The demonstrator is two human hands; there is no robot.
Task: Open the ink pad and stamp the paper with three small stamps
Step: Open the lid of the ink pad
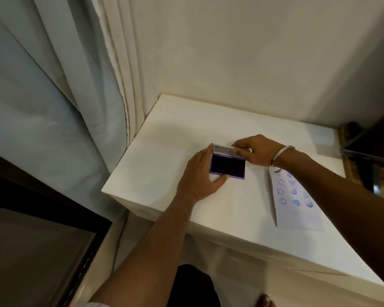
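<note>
A purple ink pad (228,165) lies on the white table (164,165) with its dark pad showing and its clear lid (224,150) tilted up at the far edge. My left hand (201,173) grips the base from the left side, fingers on the far edge and thumb on the near edge. My right hand (256,151) pinches the lid's right end. A sheet of paper (297,204) with blue smiley, heart and swirl stamp marks lies to the right, partly under my right forearm. No stamps are visible.
A curtain (53,107) hangs at the left, close to the table's left edge. White cloth covers the wall behind. A dark metal frame (364,149) stands at the far right. A dark-framed surface (36,258) lies low at the left.
</note>
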